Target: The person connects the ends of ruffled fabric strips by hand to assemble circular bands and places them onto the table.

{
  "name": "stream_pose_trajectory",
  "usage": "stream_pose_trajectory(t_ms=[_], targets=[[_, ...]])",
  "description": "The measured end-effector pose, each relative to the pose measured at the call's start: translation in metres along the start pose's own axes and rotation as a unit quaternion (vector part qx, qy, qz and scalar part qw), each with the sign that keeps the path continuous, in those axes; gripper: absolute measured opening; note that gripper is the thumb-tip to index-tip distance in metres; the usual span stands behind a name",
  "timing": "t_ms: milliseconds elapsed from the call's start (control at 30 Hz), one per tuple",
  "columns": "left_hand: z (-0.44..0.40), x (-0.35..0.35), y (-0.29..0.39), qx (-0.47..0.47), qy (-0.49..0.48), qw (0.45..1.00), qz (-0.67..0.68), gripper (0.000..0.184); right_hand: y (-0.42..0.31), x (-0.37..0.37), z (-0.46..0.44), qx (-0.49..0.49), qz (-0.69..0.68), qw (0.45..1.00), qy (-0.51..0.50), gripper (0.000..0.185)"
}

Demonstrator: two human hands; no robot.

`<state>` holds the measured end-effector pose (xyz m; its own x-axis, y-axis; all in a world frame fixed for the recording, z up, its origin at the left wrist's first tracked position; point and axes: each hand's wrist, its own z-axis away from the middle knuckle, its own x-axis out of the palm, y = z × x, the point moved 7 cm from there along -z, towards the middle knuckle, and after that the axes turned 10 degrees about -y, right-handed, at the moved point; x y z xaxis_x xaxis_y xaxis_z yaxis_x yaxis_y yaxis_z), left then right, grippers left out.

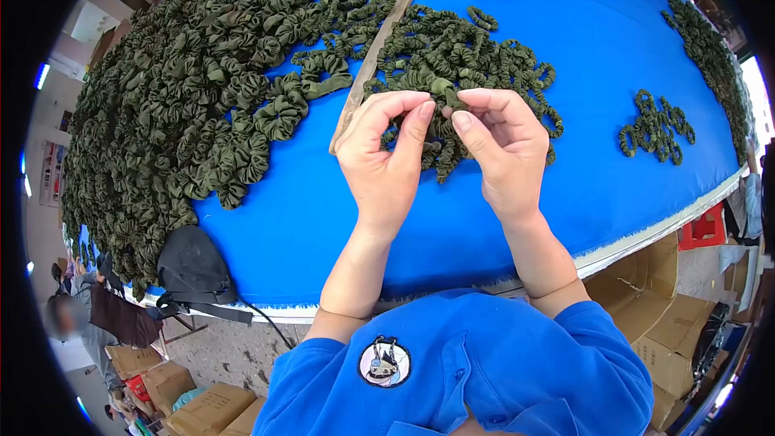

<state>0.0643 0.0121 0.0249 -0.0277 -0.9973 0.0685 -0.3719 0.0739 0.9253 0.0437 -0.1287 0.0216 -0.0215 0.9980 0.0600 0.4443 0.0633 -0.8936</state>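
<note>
My left hand (383, 149) and my right hand (508, 145) are raised over the blue table, fingertips close together. Between them, thumbs and forefingers pinch a dark green fabric scrunchie (441, 89); part of it is covered by my fingers. Just behind and below the hands spreads a pile of thin, tightly gathered green scrunchies (484, 60). To the left lies a far larger heap of fuller green scrunchies (186, 89).
A wooden strip (387, 36) lies between the two piles. A small cluster of scrunchies (658, 129) sits on the blue cloth (597, 73) at right. A black bag (194, 262) rests by the near edge. Cardboard boxes (214, 408) stand below; a person (93, 315) is at far left.
</note>
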Motion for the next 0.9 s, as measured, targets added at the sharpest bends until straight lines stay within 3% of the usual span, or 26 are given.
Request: stream_pose_trajectory(t_ms=[133,333,500,633,900], targets=[[-0.002,0.004,0.016,0.131,-0.026,0.972,-0.194,0.009,0.013,0.002,0.000,0.065,-0.147,0.987,0.024,0.022],[0.001,0.006,0.024,0.183,-0.011,0.951,-0.250,0.009,0.013,0.002,0.000,0.080,-0.135,0.987,0.019,0.018],[0.002,0.007,0.027,0.202,-0.015,0.944,-0.260,0.010,0.012,0.001,-0.001,0.069,-0.066,0.995,0.025,0.018],[0.004,0.010,0.030,0.242,-0.024,0.921,-0.303,0.012,-0.007,0.002,-0.004,-0.073,0.132,0.988,0.017,0.021],[0.005,0.015,0.032,0.266,-0.041,0.902,-0.336,0.017,-0.016,0.002,-0.005,-0.116,0.215,0.970,-0.003,0.022]])
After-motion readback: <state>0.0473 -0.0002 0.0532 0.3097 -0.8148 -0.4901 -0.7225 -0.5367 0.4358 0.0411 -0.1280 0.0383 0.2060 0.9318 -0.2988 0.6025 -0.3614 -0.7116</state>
